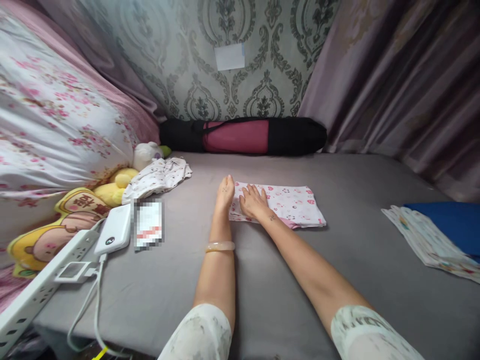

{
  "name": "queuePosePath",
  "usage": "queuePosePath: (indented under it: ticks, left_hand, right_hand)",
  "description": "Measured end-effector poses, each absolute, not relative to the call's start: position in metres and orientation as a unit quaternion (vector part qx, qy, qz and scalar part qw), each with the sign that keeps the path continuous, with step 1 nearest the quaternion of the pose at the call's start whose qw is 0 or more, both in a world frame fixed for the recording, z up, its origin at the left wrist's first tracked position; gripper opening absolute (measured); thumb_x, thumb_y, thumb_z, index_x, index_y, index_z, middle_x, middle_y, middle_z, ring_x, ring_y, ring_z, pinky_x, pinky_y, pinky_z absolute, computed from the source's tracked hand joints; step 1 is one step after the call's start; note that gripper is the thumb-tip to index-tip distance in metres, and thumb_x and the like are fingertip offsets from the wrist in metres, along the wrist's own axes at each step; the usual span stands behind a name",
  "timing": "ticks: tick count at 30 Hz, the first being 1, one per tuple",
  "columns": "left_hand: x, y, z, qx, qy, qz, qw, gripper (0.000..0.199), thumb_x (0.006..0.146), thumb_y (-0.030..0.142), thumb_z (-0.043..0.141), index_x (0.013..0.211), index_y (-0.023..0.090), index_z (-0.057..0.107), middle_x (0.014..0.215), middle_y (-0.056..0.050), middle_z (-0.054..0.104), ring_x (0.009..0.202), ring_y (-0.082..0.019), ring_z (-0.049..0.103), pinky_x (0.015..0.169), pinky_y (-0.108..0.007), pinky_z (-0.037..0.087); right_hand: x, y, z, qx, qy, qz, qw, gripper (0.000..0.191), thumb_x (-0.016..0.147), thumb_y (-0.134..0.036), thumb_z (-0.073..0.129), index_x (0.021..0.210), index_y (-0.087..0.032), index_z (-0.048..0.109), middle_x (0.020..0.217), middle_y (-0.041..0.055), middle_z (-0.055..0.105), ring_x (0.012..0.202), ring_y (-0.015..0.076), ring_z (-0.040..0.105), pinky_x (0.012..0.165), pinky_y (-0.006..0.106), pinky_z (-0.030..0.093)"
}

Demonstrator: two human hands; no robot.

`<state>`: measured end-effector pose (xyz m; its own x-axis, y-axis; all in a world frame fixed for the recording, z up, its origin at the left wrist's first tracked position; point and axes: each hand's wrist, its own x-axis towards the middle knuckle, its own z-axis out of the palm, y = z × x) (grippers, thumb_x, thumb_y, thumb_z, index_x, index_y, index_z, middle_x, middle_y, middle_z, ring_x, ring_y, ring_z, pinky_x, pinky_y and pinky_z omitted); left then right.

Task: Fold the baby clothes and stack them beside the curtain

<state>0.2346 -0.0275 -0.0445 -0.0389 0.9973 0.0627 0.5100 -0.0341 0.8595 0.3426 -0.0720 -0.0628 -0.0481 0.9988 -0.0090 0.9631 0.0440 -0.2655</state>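
Note:
A folded white cloth [287, 202] with pink and red prints lies flat on the grey sheet, a strip of plain pink showing along its near edge. On its left part rests my right hand [255, 201], palm down with the fingers spread. My left hand [225, 192] stands on edge against the cloth's left side, fingers stretched forward and nothing visible in its grasp. A pale bangle [220, 246] circles my left forearm.
Folded cloths, one blue [448, 222], lie at the right. A black and pink long bag [236, 136] lies along the wall. On the left are a crumpled spotted cloth [159, 177], plush toys, a white power bank [113, 230], and a power strip [47, 282] with cables.

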Motion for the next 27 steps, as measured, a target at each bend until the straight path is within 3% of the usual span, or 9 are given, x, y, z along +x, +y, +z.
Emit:
queuePosePath:
  ticks: [6,11,14,19,22,27]
  left_hand:
    - [0.233,-0.024,-0.048,0.595,0.629,0.385,0.319,0.050,0.101,0.036,0.021,0.122,0.012,0.059,0.135,-0.014,0.058,0.130,-0.020,0.049,0.108,-0.030,0.038]
    - [0.233,-0.022,-0.053,0.595,0.631,0.387,0.314,0.050,0.101,0.037,0.022,0.125,0.012,0.058,0.136,-0.013,0.058,0.131,-0.020,0.049,0.109,-0.029,0.036]
    - [0.234,-0.022,-0.052,0.606,0.632,0.374,0.305,0.049,0.101,0.037,0.023,0.121,0.011,0.060,0.131,-0.014,0.061,0.127,-0.021,0.053,0.107,-0.029,0.039]
    - [0.243,-0.022,-0.048,0.651,0.619,0.344,0.273,0.049,0.101,0.035,0.021,0.114,0.013,0.062,0.118,-0.014,0.067,0.114,-0.022,0.061,0.099,-0.032,0.046]
    - [0.260,-0.029,-0.049,0.703,0.602,0.297,0.233,0.044,0.099,0.030,0.026,0.127,0.013,0.055,0.132,-0.014,0.060,0.125,-0.022,0.054,0.106,-0.034,0.040]
    - [0.295,-0.048,-0.060,0.812,0.540,0.179,0.129,0.045,0.097,0.020,0.029,0.137,0.013,0.048,0.148,-0.013,0.045,0.144,-0.026,0.030,0.118,-0.049,0.020]
  right_hand:
    - [0.314,-0.062,-0.055,-0.648,-0.753,0.087,0.075,0.057,0.098,-0.031,0.026,0.152,-0.010,0.028,0.160,0.0128,0.022,0.148,0.0246,0.014,0.118,0.051,0.006]
    - [0.305,-0.061,-0.060,-0.649,-0.754,0.086,0.056,0.056,0.098,-0.029,0.026,0.150,-0.012,0.032,0.159,0.0132,0.023,0.147,0.0230,0.017,0.118,0.049,0.009]
    - [0.307,-0.060,-0.060,-0.645,-0.755,0.100,0.072,0.056,0.096,-0.029,0.029,0.149,-0.013,0.034,0.159,0.0127,0.023,0.147,0.0236,0.017,0.118,0.049,0.009]
    - [0.338,-0.063,-0.049,-0.626,-0.754,0.143,0.137,0.058,0.097,-0.030,0.024,0.153,-0.015,0.023,0.161,0.0106,0.017,0.148,0.0222,0.014,0.118,0.050,0.011]
    - [0.373,-0.072,-0.046,-0.660,-0.731,0.098,0.142,0.057,0.097,-0.029,0.022,0.152,-0.014,0.028,0.161,0.0105,0.019,0.148,0.0236,0.013,0.118,0.054,0.005]
    - [0.423,-0.090,-0.054,-0.693,-0.714,0.065,0.075,0.056,0.097,-0.029,0.024,0.150,-0.015,0.035,0.159,0.0106,0.024,0.147,0.0268,0.017,0.117,0.056,0.005]
